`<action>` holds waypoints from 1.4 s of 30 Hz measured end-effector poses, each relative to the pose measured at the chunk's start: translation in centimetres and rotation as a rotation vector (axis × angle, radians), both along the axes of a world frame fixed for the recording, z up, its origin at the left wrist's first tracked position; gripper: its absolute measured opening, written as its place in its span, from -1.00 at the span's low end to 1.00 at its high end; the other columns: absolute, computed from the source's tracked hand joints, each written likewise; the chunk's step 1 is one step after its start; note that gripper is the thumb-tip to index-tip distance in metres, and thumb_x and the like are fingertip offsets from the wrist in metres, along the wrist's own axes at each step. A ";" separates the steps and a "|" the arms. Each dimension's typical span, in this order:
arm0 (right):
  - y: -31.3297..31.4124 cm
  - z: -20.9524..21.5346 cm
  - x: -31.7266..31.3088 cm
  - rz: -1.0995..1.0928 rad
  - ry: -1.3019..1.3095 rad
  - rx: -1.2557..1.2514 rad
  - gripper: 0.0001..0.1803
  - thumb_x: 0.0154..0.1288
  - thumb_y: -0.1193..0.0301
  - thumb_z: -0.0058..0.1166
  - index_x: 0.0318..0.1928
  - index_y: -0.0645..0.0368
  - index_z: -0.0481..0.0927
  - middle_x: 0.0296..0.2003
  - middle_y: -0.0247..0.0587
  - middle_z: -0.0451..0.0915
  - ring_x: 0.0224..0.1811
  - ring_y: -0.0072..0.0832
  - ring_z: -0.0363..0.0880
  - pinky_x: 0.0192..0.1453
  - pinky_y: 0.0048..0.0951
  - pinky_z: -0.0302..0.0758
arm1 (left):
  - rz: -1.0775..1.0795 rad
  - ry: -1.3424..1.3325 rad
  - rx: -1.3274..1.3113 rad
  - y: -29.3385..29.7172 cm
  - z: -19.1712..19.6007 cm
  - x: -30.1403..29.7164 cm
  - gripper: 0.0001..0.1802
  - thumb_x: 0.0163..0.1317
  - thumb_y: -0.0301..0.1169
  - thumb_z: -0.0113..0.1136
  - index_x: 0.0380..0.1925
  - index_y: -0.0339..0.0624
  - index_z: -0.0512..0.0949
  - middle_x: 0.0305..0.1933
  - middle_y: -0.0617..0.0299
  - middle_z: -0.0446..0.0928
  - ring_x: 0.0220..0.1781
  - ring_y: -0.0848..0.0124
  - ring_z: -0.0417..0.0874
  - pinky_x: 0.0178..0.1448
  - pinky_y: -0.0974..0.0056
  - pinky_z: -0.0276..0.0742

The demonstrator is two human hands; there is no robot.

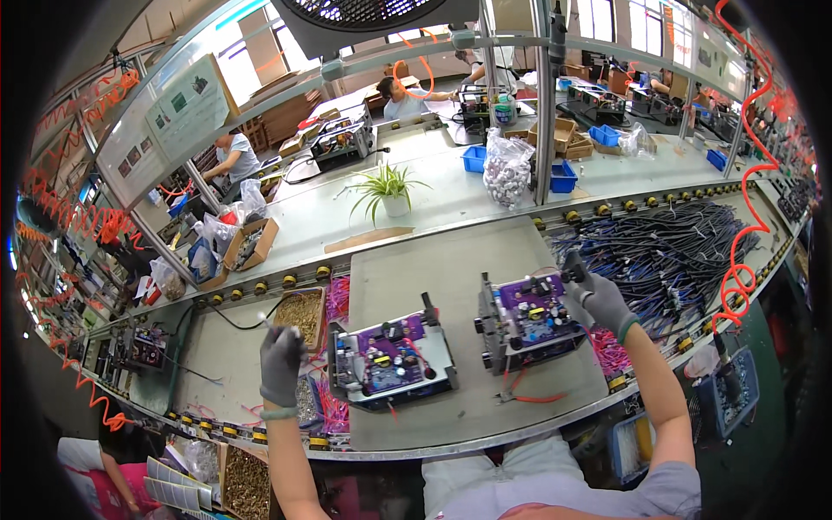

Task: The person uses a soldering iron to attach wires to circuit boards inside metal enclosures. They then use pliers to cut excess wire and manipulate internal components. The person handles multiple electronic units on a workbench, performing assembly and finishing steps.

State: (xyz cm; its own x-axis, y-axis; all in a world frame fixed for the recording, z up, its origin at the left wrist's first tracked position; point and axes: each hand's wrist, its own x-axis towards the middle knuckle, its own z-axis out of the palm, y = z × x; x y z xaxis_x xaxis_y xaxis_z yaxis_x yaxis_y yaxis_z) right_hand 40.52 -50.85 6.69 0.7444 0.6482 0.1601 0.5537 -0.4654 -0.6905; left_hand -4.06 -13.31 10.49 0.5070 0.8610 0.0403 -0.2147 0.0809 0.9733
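Note:
Both my hands wear grey gloves. My left hand (pixel 282 368) is raised beside a tray of small brass-coloured parts (pixel 301 314), its fingers curled together; what they hold, if anything, is too small to name. My right hand (pixel 604 305) closes round a black part (pixel 573 267) at the far right corner of the right-hand chassis (pixel 530 314), which carries a purple circuit board. To its left lies a second chassis (pixel 392 357), also with a purple board and a black upright piece at its far corner. Red-handled pliers (pixel 533 399) rest on the grey mat in front.
Black cables (pixel 663 260) are heaped on the right of the bench. Pink wires (pixel 334 407) and a tray of small metal parts (pixel 307 400) lie left of the mat (pixel 416 260). A potted plant (pixel 396 204) stands behind. A red coiled hose (pixel 744 277) hangs at right; other people work beyond.

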 end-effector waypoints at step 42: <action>2.2 -1.6 -2.5 0.009 -0.012 0.213 -0.43 0.24 0.18 0.24 0.17 0.19 0.44 -0.14 0.13 0.67 -0.06 0.08 0.66 0.02 -0.06 0.55 | -0.677 0.906 1.338 -14.2 -0.3 29.6 -0.81 0.08 -0.21 0.24 -0.37 -0.02 0.67 -0.42 0.04 0.65 -0.27 0.05 0.67 0.14 0.06 0.55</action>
State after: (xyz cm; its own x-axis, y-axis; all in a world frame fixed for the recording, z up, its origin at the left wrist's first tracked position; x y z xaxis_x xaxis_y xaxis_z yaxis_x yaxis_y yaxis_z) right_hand 38.02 -48.65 5.05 0.7363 0.6051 0.3028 0.5658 -0.3050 -0.7661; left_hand 25.50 -27.53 10.22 0.9927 0.1202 0.0093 0.1151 -0.9682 0.2220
